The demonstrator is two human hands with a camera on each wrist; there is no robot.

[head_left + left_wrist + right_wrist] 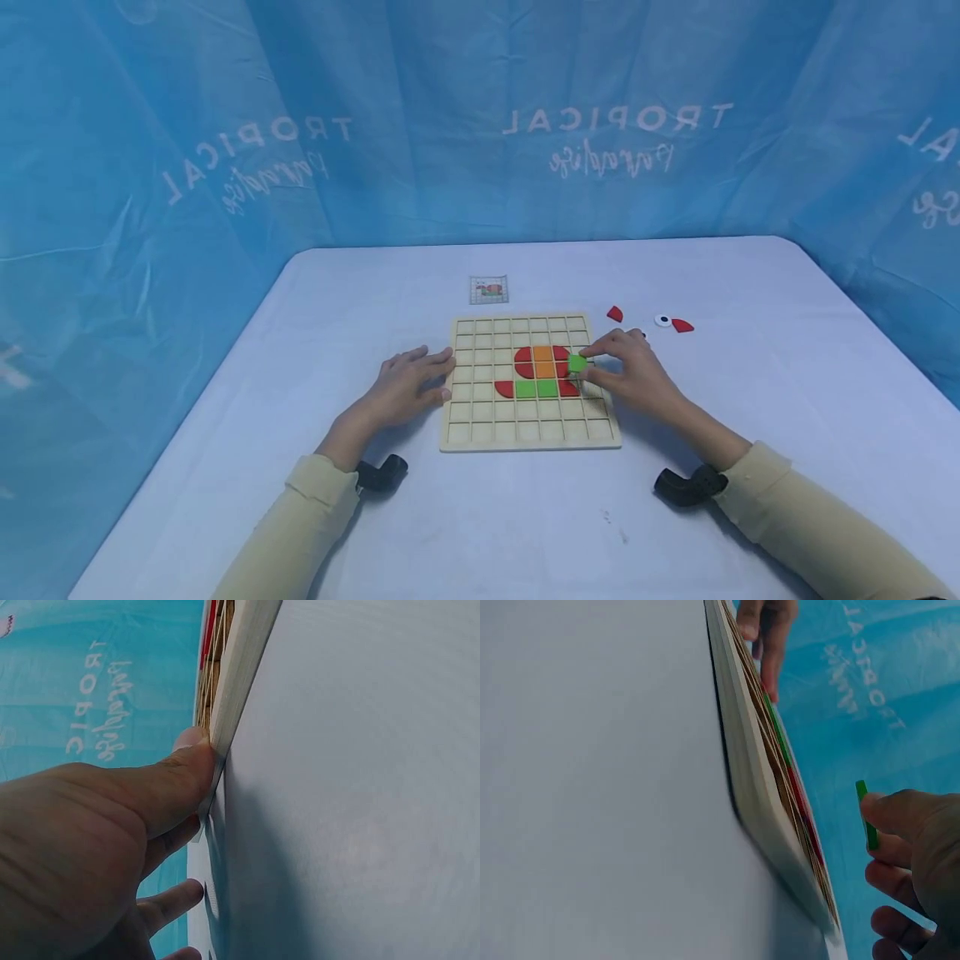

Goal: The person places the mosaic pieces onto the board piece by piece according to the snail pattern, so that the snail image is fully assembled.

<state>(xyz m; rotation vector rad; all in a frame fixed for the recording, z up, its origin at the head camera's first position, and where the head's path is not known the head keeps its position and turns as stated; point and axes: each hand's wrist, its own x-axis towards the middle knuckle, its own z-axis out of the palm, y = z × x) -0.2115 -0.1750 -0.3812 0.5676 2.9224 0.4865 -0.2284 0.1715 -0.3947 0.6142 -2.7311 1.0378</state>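
A wooden grid board (483, 432) lies on the table. Its squares hold red curved pieces (504, 389), orange squares (543, 362) and green squares (536, 388). Over the board's right part, my right hand (636, 377) pinches a loose green square tile (577, 363) between thumb and finger. The right wrist view shows that tile (868, 817) edge-on, raised off the board. My left hand (405, 387) rests against the board's left edge with fingers extended. In the left wrist view, the left thumb (176, 780) touches the rim.
Behind the board lies a small picture card (489, 290). To the right are a red quarter piece (615, 313), a round eye piece (663, 320) and another red piece (682, 326). A dark bit peeks out behind the right hand. Blue sheeting (450, 183) hangs around the white table.
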